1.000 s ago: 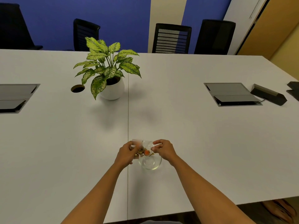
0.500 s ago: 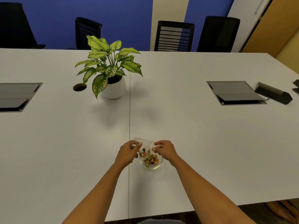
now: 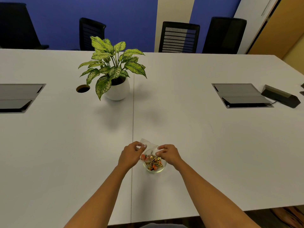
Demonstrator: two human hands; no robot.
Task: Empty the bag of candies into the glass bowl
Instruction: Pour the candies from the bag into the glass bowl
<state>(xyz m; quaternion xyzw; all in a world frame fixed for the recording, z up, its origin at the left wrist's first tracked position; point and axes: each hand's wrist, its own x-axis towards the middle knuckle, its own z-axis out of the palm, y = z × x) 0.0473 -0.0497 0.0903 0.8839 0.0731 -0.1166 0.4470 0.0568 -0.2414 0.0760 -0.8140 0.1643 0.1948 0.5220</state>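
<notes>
Our left hand (image 3: 130, 155) and right hand (image 3: 169, 154) pinch the bag (image 3: 148, 148) over the bowl (image 3: 155, 166) near the worktop's (image 3: 213, 153) front edge; most candies (image 3: 154, 163) have now dropped in, a few remain.

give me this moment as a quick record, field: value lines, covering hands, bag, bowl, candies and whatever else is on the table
left hand: pinching the bag's left edge
right hand: pinching the bag's right edge
bag: clear plastic, held tipped over the bowl, a few candies still inside
glass bowl: on the white table, near the front edge
candies: gold and orange wrapped, piled in the bowl
potted plant: white pot, far side, left of the table seam
table hatches: one left, one right
</notes>
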